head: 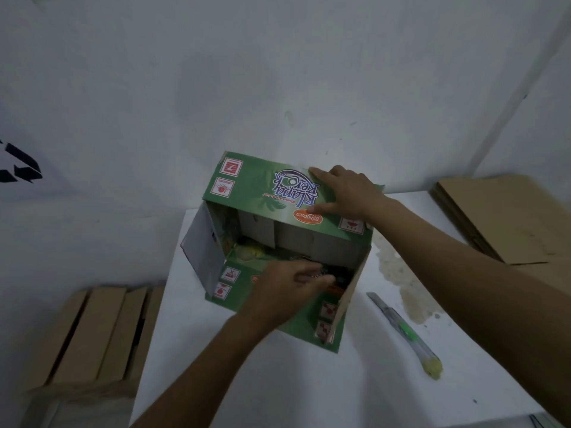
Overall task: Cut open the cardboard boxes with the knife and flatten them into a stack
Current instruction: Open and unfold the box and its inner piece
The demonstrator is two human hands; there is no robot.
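A green printed cardboard box (256, 186) lies on its side on the white table (234, 381), its open end facing me and a side flap swung out at the left. My right hand (346, 193) rests flat on the box's top panel, thumb along the front edge. My left hand (287, 284) reaches into the opening, its fingers stretched out to the right and pressing on the lower green panel near a dark spot inside. The utility knife (404, 332), blade out, with a green slider and a yellow end, lies on the table to the right of the box, untouched.
A stack of flattened brown cardboard (500, 220) lies at the back right of the table. Brown cardboard pieces (92, 335) stand below the table's left edge. A blotchy stain (401, 279) marks the table between box and knife. A white wall rises close behind.
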